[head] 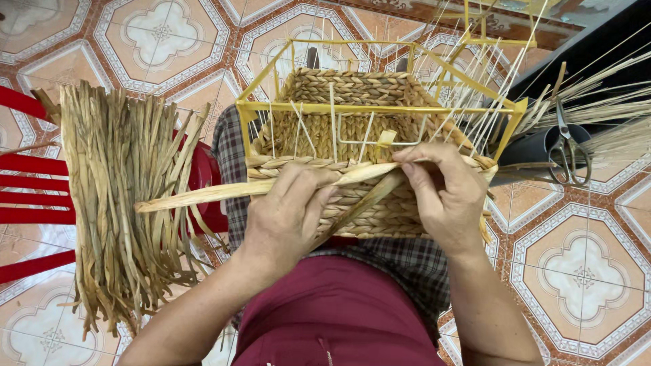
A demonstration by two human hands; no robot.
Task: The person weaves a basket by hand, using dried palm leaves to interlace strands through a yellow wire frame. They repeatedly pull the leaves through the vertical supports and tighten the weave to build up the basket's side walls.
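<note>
A half-woven straw basket (352, 129) sits on my lap inside a yellow metal frame (380, 107), with thin pale stakes sticking up from its rim. My left hand (288, 213) presses against the basket's near braided wall and pinches a long flat dried leaf strand (203, 195) that runs out to the left. My right hand (444, 193) grips the same strand where it meets the top rim, fingers curled over the braid.
A thick bundle of dried leaf strands (122, 203) lies across a red plastic stool (34, 183) at my left. Scissors (566, 152) stand in a dark tube at the right, beside thin reed stalks (610, 88). Patterned tile floor surrounds everything.
</note>
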